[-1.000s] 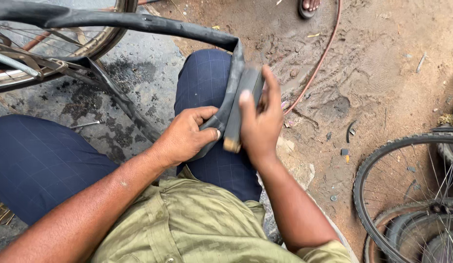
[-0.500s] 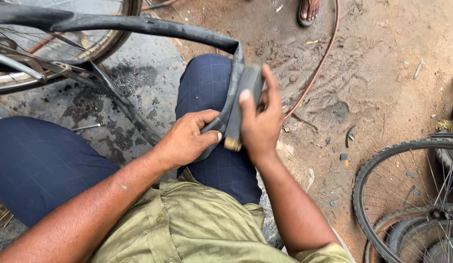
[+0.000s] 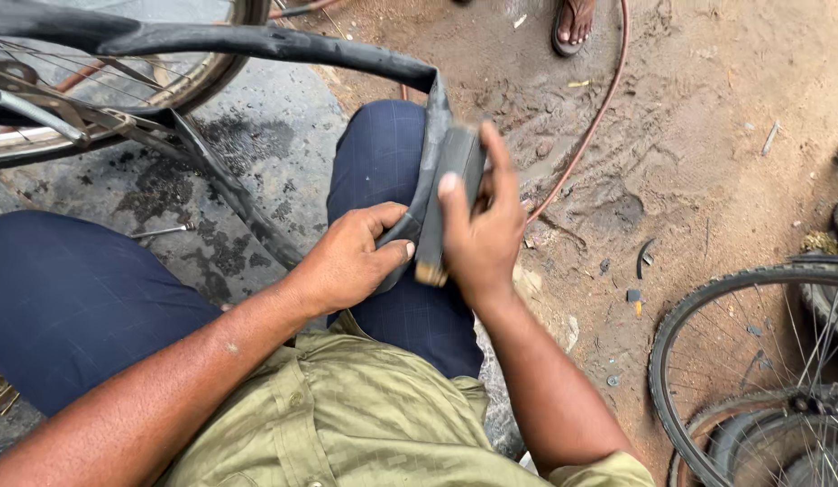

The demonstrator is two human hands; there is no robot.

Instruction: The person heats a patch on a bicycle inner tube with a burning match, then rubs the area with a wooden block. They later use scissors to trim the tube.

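The black rubber inner tube (image 3: 256,41) is already off its wheel and hangs in a long limp loop from the upper left, at about 10 o'clock, down to the person's right knee (image 3: 383,153), where both hands work on it. The left hand (image 3: 351,261) has its grip closed around the tube where it bends over the thigh, thumb on top and fingers wrapped beneath, pinning it flat. The right hand (image 3: 477,234) presses a dark, flat, narrow tool (image 3: 437,207) against the tube; fingers lie along its back and the thumb sits on its face, so this grip is closed on the tool. Its lower tip looks pale and worn. As a judgement, the work is at a surface-preparation stage — the rubber is being rubbed rather than patched, since no patch or glue shows. The tube is matte, smooth and floppy. Trousers are dark blue with a fine check, the shirt olive cloth. At 10 o'clock stands a bicycle wheel (image 3: 202,81) with a metal rim and spokes; at 4 o'clock lie more spoked wheels with tyres (image 3: 707,307). The ground (image 3: 707,135) is packed brown dirt — stained dark and oily under the bicycle — crossed by a thin reddish hose (image 3: 599,108).
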